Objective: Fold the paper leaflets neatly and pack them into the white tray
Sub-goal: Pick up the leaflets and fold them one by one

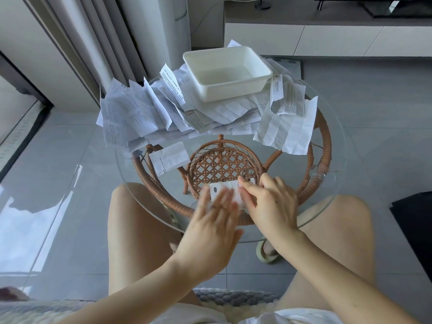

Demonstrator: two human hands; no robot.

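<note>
A small folded leaflet (224, 189) lies on the near part of the round glass table (332, 141). My left hand (214, 226) lies flat over its left part with straight fingers, blurred by motion. My right hand (268, 202) presses on the leaflet's right part with its fingers bent down; whether it pinches the paper is unclear. The white tray (259, 86) stands at the far side of the table with nothing in it. A heap of unfolded leaflets (140, 113) spreads around and under the tray. One folded leaflet (169, 158) lies apart at the left.
Creased open sheets (287, 127) lie at the right of the table. Under the glass shows the rattan frame with a woven basket shelf (223, 164). My bare knees flank the table's near edge. Curtains and a low white cabinet stand behind.
</note>
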